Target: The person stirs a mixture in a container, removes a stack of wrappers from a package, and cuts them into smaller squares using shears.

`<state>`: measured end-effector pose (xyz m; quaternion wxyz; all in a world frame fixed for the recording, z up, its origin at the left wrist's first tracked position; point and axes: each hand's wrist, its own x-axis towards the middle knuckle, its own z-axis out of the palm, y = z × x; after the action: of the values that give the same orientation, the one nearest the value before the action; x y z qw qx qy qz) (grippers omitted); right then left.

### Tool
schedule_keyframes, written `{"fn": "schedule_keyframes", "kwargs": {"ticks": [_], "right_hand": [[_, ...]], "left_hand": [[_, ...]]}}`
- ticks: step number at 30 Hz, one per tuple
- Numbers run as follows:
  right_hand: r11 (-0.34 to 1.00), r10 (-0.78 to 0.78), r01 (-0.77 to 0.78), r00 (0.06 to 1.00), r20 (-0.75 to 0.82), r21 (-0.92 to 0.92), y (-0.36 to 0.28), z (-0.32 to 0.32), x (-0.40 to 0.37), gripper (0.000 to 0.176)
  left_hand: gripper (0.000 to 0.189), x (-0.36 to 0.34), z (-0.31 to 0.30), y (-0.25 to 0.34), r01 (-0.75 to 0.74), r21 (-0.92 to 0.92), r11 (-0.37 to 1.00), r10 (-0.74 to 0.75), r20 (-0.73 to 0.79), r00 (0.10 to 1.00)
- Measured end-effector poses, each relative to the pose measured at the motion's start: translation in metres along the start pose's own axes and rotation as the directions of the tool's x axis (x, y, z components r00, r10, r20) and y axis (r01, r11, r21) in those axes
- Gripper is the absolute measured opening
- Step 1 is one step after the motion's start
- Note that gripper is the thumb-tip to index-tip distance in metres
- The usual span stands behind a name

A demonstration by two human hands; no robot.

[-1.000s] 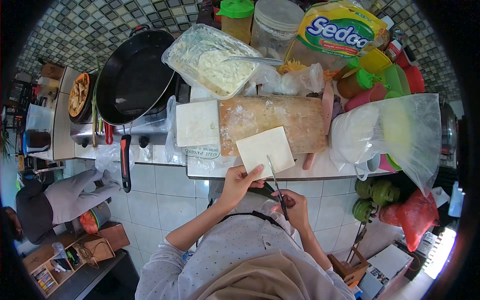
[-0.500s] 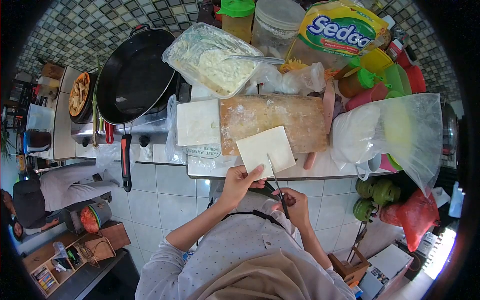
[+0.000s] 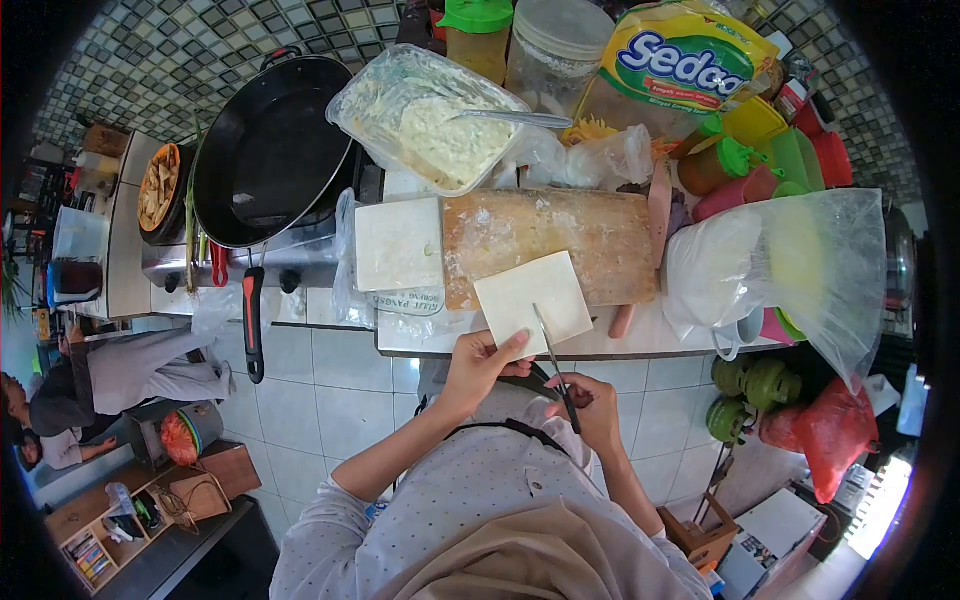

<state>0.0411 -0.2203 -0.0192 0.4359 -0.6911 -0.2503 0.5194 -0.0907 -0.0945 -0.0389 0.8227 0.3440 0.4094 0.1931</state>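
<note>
Between the thumb and fingers of my left hand (image 3: 488, 370) is a square, pale wonton wrapper (image 3: 520, 295), held by its near edge. My right hand (image 3: 592, 408) is closed around dark-handled scissors (image 3: 552, 355), whose blades lie against the wrapper, the tip near its middle. The wrapper overlaps the near edge of a floury wooden board (image 3: 560, 225). Left of the board lies a stack of square wrappers (image 3: 398, 243) on a printed plastic bag (image 3: 408, 301). Behind the board, a clear tub (image 3: 347, 112) contains a creamy white mixture (image 3: 450, 140) with a metal spoon (image 3: 520, 118).
A large black pan (image 3: 270, 150) sits on the stove at left, its handle (image 3: 252, 330) jutting past the counter edge. At right are a plastic bag (image 3: 800, 250), a cup (image 3: 737, 335) and several jars. Another person (image 3: 90, 390) is at far left.
The scissors and wrapper are almost unmoved in my hands. At far left, the other person's legs and body have shifted.
</note>
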Motion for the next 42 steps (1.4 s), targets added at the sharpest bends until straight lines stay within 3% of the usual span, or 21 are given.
{"fn": "schedule_keyframes", "kwargs": {"ticks": [8, 11, 14, 17, 23, 29, 31, 35, 42], "right_hand": [[1.000, -0.019, 0.019, 1.000, 0.021, 0.002, 0.012, 0.001, 0.005, 0.034], [0.994, -0.025, 0.023, 1.000, 0.014, 0.107, 0.009, 0.005, 0.006, 0.031], [0.996, -0.007, 0.006, 1.000, 0.012, 0.093, 0.003, 0.005, 0.005, 0.029], [0.999, -0.003, 0.003, 1.000, 0.016, -0.047, 0.001, 0.003, 0.006, 0.029], [0.996, -0.015, 0.014, 1.000, 0.006, 0.086, 0.002, 0.008, 0.011, 0.031], [0.999, -0.041, 0.041, 0.999, 0.019, 0.015, -0.004, 0.008, 0.017, 0.033], [0.994, -0.051, 0.051, 0.999, 0.003, -0.100, -0.007, 0.008, 0.017, 0.034], [0.994, -0.041, 0.042, 0.999, 0.014, -0.096, -0.010, 0.008, 0.018, 0.034], [0.995, -0.063, 0.059, 0.997, 0.039, 0.083, -0.011, 0.011, 0.026, 0.036]], "left_hand": [[0.029, -0.001, 0.000, -0.001, 0.031, -0.009, 0.999, -0.031, 0.004, 1.000], [0.029, -0.001, 0.000, 0.000, 0.010, -0.023, 1.000, -0.010, 0.018, 1.000], [0.029, 0.000, -0.001, 0.001, 0.015, -0.026, 1.000, -0.014, 0.021, 1.000], [0.028, 0.000, -0.002, 0.001, 0.007, -0.013, 1.000, -0.007, 0.014, 1.000], [0.028, -0.002, -0.001, 0.001, 0.034, -0.003, 0.999, -0.034, 0.031, 0.999], [0.027, -0.001, -0.001, 0.005, 0.012, -0.021, 1.000, -0.011, 0.021, 1.000], [0.027, 0.000, -0.002, 0.005, 0.017, -0.025, 1.000, -0.017, 0.035, 0.999], [0.027, 0.000, -0.003, 0.006, 0.016, -0.006, 1.000, -0.016, 0.031, 0.999], [0.029, -0.002, 0.000, 0.009, 0.034, -0.019, 0.999, -0.033, 0.054, 0.998]]}}
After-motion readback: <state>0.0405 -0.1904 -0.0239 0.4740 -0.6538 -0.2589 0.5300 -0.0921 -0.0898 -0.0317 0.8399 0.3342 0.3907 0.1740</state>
